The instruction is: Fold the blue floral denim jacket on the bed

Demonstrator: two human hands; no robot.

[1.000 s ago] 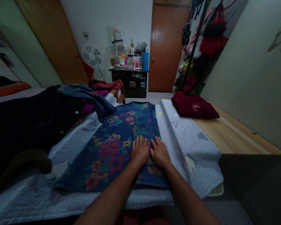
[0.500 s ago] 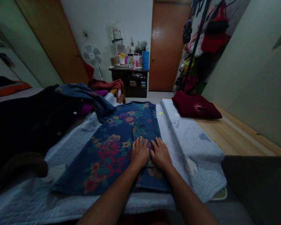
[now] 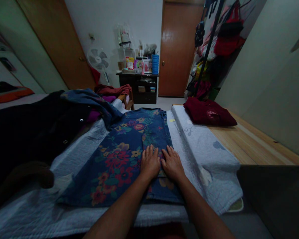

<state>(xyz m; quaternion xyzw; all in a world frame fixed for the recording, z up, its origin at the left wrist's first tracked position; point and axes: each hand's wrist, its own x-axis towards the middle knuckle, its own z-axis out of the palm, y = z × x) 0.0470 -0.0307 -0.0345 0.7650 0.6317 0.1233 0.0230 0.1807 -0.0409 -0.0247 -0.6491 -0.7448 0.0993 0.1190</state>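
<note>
A blue floral garment point(image 3: 119, 156) is being pressed by the left hand point(image 3: 150, 162) and right hand point(image 3: 172, 163), both open, palms down. It is being supported by a pale quilted cloth point(image 3: 204, 156), between dark clothing point(image 3: 32, 126), apparently black, and a folded maroon garment point(image 3: 209, 112) being held up by a wooden surface point(image 3: 254, 142).

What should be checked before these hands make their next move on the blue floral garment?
- Left hand resting on the blue floral garment: ok.
- Right hand resting on it too: ok.
- Whole garment lying flat: not ok; far-left fabric, seemingly part of it, is bunched over the black clothing.
- Maroon garment apart from both hands: ok.
- Cloth directly beneath the palms free of creases: cannot tell; the hands hide it.
</note>
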